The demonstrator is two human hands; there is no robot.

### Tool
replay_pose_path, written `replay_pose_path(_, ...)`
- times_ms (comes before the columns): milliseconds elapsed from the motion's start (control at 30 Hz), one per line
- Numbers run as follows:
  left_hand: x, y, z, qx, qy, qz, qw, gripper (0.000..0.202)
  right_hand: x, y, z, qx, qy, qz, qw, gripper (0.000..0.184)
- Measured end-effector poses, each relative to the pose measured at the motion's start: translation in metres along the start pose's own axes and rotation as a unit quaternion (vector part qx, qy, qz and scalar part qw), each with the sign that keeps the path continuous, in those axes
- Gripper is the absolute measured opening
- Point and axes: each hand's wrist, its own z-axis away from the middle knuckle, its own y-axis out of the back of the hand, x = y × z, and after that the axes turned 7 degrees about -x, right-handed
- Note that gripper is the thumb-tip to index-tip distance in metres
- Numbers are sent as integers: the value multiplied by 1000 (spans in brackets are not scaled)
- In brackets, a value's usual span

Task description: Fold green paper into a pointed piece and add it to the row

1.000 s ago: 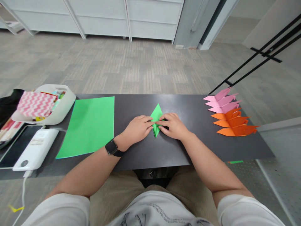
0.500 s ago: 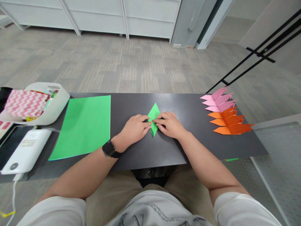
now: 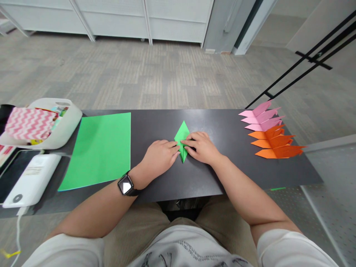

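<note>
**Inspector:** Report position of the workpiece.

**Me:** The folded green paper (image 3: 183, 141), a narrow kite shape pointed at both ends, lies flat on the dark desk (image 3: 222, 174), about mid-width and straight ahead of me. My left hand (image 3: 158, 155) presses its left edge; my right hand (image 3: 203, 147) covers its right edge, fingertips meeting over the middle.

**Inspector:** State of each grip?

**Me:** Neither pinches. Both are flat, fingers extended and bearing down on the paper.

**Inspector:** Handling?

**Me:** In my judgement very light, thin, easily creased and prone to sliding on the smooth desk. Best held by pressing near the centre fold, or lifted by the layered edges, not the fine tips.

**Inspector:** Surroundings?

**Me:** A flat green sheet (image 3: 100, 148) to my left, well apart; folded pink pieces (image 3: 261, 116) and orange pieces (image 3: 275, 142) in a row far right; a white tray (image 3: 65, 128) and a white power bank (image 3: 30, 180) far left.
</note>
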Motion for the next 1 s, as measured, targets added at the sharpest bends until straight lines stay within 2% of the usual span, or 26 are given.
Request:
replay_pose_path(167, 8, 1, 2, -15, 25, -38, 999, 33, -1, 1, -1, -7, -1, -1, 1000, 28)
replay_pose_path(533, 10, 4, 2, -56, 37, -37, 997, 33, -2, 0, -2, -14, -11, 4, 1000, 30)
replay_pose_path(1000, -2, -1, -1, -51, 24, -16, 998, 35, -6, 5, -3, -20, -24, -2, 1000, 29)
